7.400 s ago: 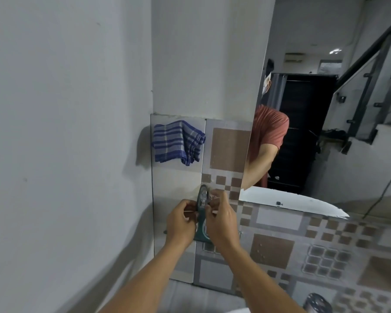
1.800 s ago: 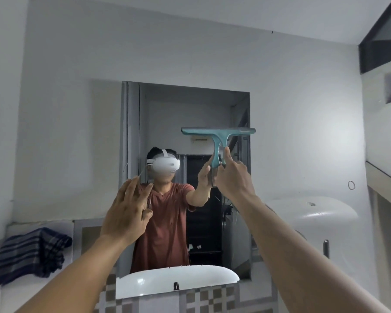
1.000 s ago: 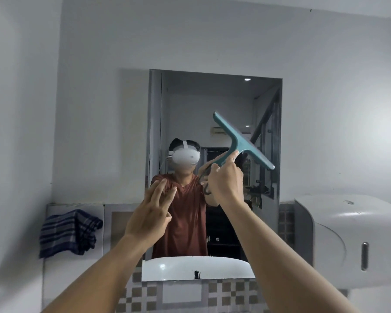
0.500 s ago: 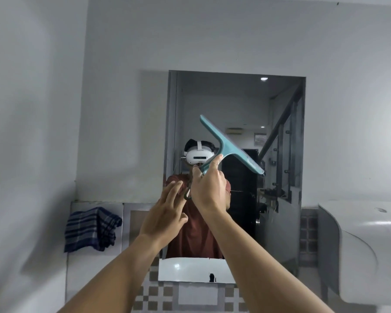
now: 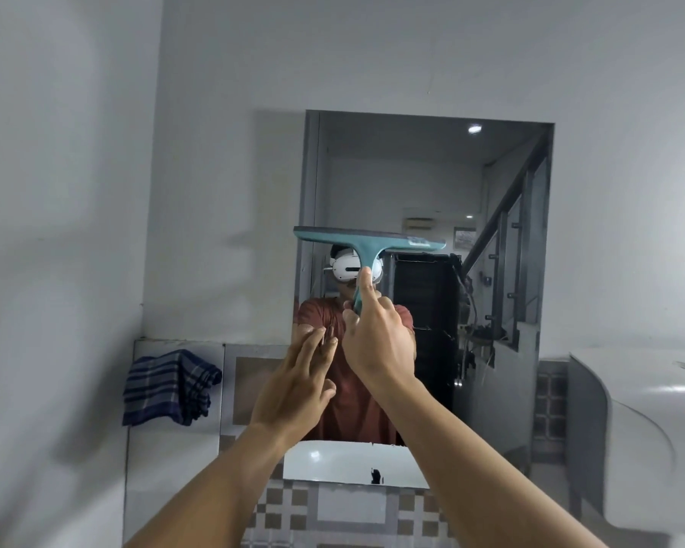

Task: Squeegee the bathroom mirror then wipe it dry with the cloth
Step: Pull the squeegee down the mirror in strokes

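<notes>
A rectangular mirror hangs on the grey wall straight ahead. My right hand grips the handle of a teal squeegee, whose blade lies level across the mirror's left half at about mid height. Whether the blade touches the glass I cannot tell. My left hand is raised beside the right wrist, fingers spread, holding nothing, in front of the mirror's lower left. A blue plaid cloth hangs on the tiled wall left of the mirror.
A white plastic dispenser juts from the wall at the right. Brown-and-white patterned tiles run under the mirror. A side wall stands close on the left. The mirror reflects a person, a sink rim and a stair rail.
The squeegee blade has swung from a slant to level and shifted toward the mirror's left edge. The view has panned left, so the mirror sits further right. My left hand stays open.
</notes>
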`<state>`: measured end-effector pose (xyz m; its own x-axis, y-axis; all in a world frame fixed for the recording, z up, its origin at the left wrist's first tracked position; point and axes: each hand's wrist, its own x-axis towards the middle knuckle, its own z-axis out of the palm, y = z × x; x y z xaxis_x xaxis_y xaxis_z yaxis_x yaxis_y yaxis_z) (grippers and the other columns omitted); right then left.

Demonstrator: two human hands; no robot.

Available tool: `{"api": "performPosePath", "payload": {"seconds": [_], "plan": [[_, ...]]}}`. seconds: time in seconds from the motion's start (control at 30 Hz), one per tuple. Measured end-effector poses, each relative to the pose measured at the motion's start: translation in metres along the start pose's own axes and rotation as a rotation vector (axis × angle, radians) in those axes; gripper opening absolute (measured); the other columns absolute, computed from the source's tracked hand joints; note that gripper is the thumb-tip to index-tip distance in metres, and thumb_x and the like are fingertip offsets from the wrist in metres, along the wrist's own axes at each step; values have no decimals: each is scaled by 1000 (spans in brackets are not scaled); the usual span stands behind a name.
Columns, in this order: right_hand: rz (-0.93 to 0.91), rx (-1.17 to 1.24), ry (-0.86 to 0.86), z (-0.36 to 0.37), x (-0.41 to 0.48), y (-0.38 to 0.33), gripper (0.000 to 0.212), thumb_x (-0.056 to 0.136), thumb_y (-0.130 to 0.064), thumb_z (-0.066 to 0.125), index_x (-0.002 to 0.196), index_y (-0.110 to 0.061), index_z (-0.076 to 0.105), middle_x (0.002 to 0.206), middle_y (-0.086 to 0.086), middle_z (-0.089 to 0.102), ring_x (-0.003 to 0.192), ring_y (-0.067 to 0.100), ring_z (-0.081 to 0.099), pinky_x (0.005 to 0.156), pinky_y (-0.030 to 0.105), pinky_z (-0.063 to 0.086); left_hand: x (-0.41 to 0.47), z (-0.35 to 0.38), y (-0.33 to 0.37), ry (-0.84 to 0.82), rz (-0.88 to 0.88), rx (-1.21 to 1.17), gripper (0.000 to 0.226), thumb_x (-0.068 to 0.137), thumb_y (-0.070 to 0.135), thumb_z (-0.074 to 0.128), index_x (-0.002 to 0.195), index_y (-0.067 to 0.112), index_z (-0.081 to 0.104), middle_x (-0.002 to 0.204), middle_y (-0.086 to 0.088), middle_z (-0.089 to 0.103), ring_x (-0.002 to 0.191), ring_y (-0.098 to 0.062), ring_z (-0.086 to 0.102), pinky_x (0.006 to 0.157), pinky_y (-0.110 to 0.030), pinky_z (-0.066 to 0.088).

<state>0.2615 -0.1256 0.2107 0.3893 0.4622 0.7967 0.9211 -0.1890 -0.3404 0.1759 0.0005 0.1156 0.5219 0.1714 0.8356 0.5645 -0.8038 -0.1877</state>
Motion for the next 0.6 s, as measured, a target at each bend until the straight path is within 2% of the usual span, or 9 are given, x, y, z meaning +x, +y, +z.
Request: {"api": "performPosePath", "payload": {"seconds": [0.07, 0.2, 0.3, 0.4, 0.53, 0.6], "plan": [[-17, -19, 16, -5, -1, 6, 69, 103, -30, 47, 160, -33, 7, 132, 8, 57, 119, 27, 55, 66, 32, 48, -2, 3, 1, -13, -10, 2, 84, 81, 38, 80, 150, 11, 41, 156, -15, 35, 147, -31, 32, 96, -38, 57], [-95, -114, -17, -15, -5, 17, 73, 99, -25, 51, 159, -36, 11, 122, 6, 57, 100, 29, 62, 56, 34, 48, -2, 1, 5, -20, -28, 5, 86, 78, 35, 83, 150, 9, 43, 153, -17, 40, 145, -32, 35, 90, -39, 60], [-116, -228, -51, -28, -7, 26, 73, 96, -19, 51, 158, -38, 16, 126, 5, 56, 101, 31, 64, 59, 33, 43, -3, 2, 6, -18, -29, -10, 85, 79, 31, 83, 150, 7, 42, 154, -17, 39, 146, -32, 33, 89, -40, 60], [-118, -277, -65, -40, -6, 35, 71, 91, -14, 53, 153, -37, 28, 124, 3, 56, 103, 32, 64, 62, 35, 47, -4, 2, 7, -16, -25, -13, 84, 80, 29, 81, 150, 7, 41, 155, -16, 37, 148, -31, 29, 89, -38, 60], [-144, -349, -98, -57, 1, 48, 77, 92, -16, 50, 157, -42, 18, 136, 5, 52, 112, 32, 61, 73, 39, 50, -3, 2, 6, -13, -14, -6, 85, 78, 28, 83, 149, 6, 42, 154, -17, 39, 148, -32, 30, 91, -39, 60], [-158, -366, -98, -64, 5, 61, 73, 95, -19, 49, 157, -44, 18, 134, 6, 51, 111, 30, 59, 75, 40, 49, -3, 1, 6, -2, -11, -5, 84, 76, 27, 85, 147, 6, 45, 151, -18, 43, 145, -33, 34, 90, -40, 60]]}}
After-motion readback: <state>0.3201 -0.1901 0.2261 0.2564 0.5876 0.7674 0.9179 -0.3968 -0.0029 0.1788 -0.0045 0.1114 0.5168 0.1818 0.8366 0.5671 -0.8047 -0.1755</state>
